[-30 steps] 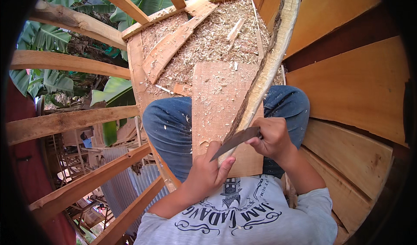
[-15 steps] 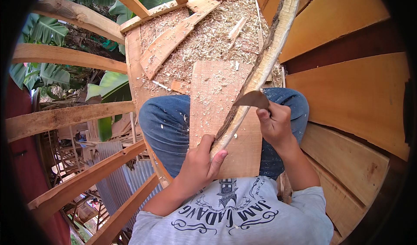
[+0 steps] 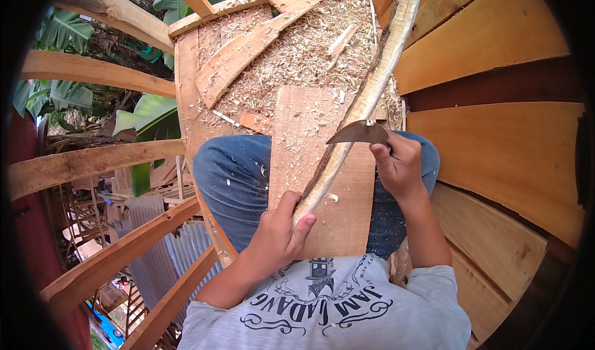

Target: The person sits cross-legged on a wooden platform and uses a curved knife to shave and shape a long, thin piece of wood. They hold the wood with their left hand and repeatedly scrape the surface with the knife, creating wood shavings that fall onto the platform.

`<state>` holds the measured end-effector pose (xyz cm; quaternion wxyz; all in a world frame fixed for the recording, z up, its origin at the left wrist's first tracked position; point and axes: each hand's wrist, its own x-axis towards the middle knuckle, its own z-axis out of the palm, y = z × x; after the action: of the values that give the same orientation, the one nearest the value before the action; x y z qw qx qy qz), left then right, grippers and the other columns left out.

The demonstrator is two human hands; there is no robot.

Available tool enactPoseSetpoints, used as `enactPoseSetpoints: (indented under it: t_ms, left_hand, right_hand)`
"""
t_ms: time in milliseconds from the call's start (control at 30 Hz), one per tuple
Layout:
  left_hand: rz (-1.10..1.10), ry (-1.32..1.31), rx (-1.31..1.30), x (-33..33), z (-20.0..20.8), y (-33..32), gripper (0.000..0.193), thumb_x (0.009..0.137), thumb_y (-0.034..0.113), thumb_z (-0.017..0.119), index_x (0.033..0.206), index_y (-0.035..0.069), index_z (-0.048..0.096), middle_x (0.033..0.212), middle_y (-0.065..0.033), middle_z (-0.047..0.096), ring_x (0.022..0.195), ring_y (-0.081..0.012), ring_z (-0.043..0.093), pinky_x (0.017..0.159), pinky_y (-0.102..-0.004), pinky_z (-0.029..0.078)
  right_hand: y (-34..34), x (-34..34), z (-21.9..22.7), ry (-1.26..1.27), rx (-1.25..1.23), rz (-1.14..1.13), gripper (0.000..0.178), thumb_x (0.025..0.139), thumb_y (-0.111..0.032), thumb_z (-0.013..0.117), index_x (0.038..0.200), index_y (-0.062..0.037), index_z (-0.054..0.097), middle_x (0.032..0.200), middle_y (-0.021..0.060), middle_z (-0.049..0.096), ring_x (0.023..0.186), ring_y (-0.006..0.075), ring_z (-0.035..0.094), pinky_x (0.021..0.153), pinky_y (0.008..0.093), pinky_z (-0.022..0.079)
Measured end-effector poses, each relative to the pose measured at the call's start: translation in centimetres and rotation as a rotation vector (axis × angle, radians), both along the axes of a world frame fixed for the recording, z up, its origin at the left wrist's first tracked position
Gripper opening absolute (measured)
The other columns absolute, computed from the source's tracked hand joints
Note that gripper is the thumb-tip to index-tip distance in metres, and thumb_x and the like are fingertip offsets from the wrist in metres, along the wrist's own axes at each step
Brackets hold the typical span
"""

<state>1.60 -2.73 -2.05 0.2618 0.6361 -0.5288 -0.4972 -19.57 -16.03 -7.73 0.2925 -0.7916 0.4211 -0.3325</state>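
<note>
My left hand is closed round the near end of a long, slightly bent wooden stick, pale on its shaved side and dark with bark along the other. The stick slants up to the far right across my lap. In my right hand is a knife with a curved, dark blade; its handle is hidden in my fist. The blade lies across the stick around its middle, with a small curl of shaving on top. Beneath the stick, a flat board rests between my knees.
Wood shavings cover the floor beyond my knees, with a loose angled plank among them. Slatted wooden rails stand on my left, with banana leaves outside. A plank wall closes in on my right.
The knife has moved slightly nearer and to the left, and a shaving now sits on its blade. The stick's far end has come down a little, and my left hand has shifted slightly left.
</note>
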Motion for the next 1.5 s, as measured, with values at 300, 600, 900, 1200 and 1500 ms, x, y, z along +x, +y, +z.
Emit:
enactPoseSetpoints:
  t_ms: [300,600,900,1200,1500]
  left_hand:
    - [-0.043,0.036,-0.158,1.2,-1.3,0.5,0.033,0.092,0.026,0.058,0.104,-0.003,0.047,0.068,-0.0208,0.056,0.061,-0.0377,0.063,0.052,-0.0385,0.047]
    - [0.108,-0.116,-0.233,3.1,-1.6,-0.9,0.033,0.087,0.019,0.066,0.1,-0.005,0.049,0.071,-0.0202,0.059,0.063,-0.0353,0.065,0.054,-0.0357,0.048]
    - [0.164,-0.111,-0.342,3.8,-3.8,-1.0,0.031,0.085,0.017,0.068,0.1,-0.004,0.05,0.071,-0.0189,0.058,0.061,-0.0331,0.064,0.053,-0.0351,0.048]
    - [0.212,-0.023,-0.258,5.0,-4.2,-0.9,0.032,0.089,0.021,0.065,0.101,-0.005,0.05,0.07,-0.0183,0.056,0.059,-0.0319,0.062,0.053,-0.0336,0.047]
    - [0.319,0.099,-0.112,5.9,-5.2,-0.5,0.03,0.092,0.024,0.06,0.101,-0.002,0.049,0.073,-0.0188,0.057,0.067,-0.0277,0.064,0.061,-0.0333,0.047]
  right_hand:
    - [-2.4,-1.5,-0.6,-0.316,0.278,-0.244,0.043,0.094,-0.036,0.055,0.072,0.0009,0.058,0.051,0.0086,0.044,0.044,0.0197,0.05,0.045,0.0294,0.038]
    - [2.2,2.7,0.9,0.024,0.274,0.079,0.043,0.088,-0.039,0.062,0.069,-0.0003,0.06,0.052,0.0144,0.051,0.046,0.0301,0.055,0.044,0.0355,0.041]
    - [1.2,5.8,0.7,0.244,-0.002,0.057,0.057,0.076,-0.054,0.068,0.054,-0.0062,0.047,0.048,0.0099,0.049,0.043,0.0285,0.053,0.041,0.035,0.04]
    - [-4.1,5.9,-0.5,0.341,-0.236,-0.171,0.068,0.079,-0.064,0.06,0.052,-0.0042,0.045,0.044,0.0098,0.04,0.038,0.0213,0.044,0.04,0.0342,0.035]
    - [-2.0,4.5,0.9,0.242,0.183,-0.165,0.064,0.082,-0.057,0.062,0.058,0.0004,0.05,0.046,0.0138,0.041,0.04,0.0241,0.043,0.043,0.0347,0.034]
